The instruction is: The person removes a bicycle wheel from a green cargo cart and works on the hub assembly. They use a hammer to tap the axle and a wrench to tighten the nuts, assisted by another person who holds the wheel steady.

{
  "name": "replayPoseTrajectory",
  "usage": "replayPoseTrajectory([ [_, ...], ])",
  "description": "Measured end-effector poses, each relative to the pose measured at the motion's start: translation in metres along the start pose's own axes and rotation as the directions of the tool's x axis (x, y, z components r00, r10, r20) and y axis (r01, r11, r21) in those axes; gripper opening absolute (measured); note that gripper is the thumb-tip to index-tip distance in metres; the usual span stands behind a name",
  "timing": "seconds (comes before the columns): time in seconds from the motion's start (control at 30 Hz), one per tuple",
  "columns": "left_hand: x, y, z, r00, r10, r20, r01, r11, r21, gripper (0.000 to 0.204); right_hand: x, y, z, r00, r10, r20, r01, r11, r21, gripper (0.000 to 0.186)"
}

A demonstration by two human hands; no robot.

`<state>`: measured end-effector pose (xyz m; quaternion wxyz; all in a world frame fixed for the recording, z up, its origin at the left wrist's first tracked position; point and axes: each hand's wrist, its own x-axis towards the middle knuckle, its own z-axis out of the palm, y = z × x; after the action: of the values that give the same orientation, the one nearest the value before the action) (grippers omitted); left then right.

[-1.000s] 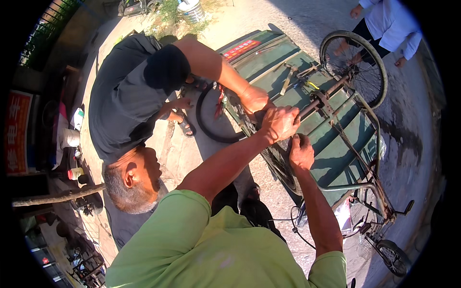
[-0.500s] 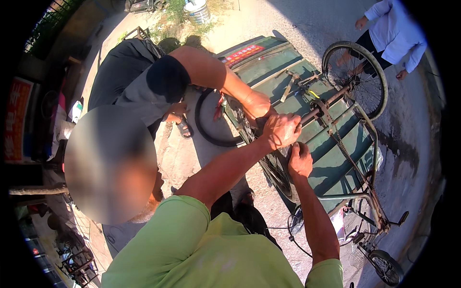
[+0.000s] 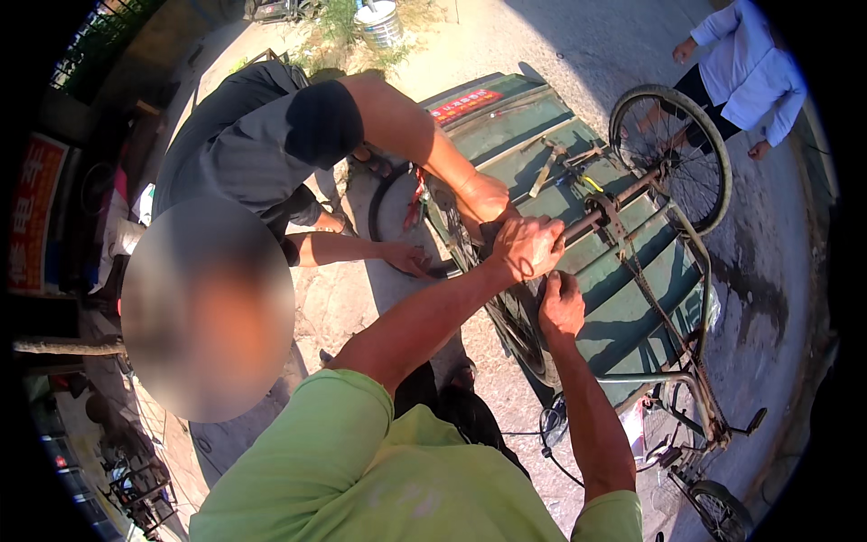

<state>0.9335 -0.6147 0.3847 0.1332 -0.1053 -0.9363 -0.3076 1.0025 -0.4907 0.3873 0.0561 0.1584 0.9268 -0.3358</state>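
My left hand (image 3: pixel 526 246) is closed around the end of a rusty axle (image 3: pixel 591 219), close to the hub of a spoked wheel. Just below it, my right hand (image 3: pixel 562 307) grips the rim of that wheel (image 3: pixel 522 339), thumb up. The hub and the undersides of my fingers are hidden. A co-worker's hand (image 3: pixel 485 199) presses on the wheel right beside my left hand. The co-worker's other hand (image 3: pixel 411 259) hangs low near a black tyre (image 3: pixel 377 212).
The axle crosses an overturned green cart (image 3: pixel 623 312), with a chain (image 3: pixel 652 294) running back. A hammer (image 3: pixel 546 167) lies on its panels. A second wheel (image 3: pixel 722 172) stands at the far right, near a person in a white shirt (image 3: pixel 750 68). A bucket (image 3: pixel 381 25) stands behind.
The co-worker's second arm has come into sight, reaching toward the black tyre, and that person's body has shifted. My hands keep nearly the same place and grip.
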Motion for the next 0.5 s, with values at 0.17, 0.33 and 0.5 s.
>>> replayPoseTrajectory([
  [0.17,-0.0001,-0.0011,0.0025,0.993,0.049,-0.105,-0.048,0.999,0.010,0.018,0.0004,0.0007,0.0010,1.000,-0.012,-0.004,0.012,1.000,-0.005,0.044],
  [0.33,-0.0005,-0.0007,0.0028,0.994,0.056,-0.098,-0.055,0.998,0.019,0.017,-0.0001,0.0012,-0.0001,1.000,-0.016,0.008,0.016,1.000,-0.003,0.043],
  [0.5,-0.0004,-0.0003,0.0051,0.992,0.050,-0.118,-0.049,0.999,0.009,0.017,0.0007,0.0022,0.0001,1.000,-0.023,-0.001,0.023,1.000,0.008,0.043],
])
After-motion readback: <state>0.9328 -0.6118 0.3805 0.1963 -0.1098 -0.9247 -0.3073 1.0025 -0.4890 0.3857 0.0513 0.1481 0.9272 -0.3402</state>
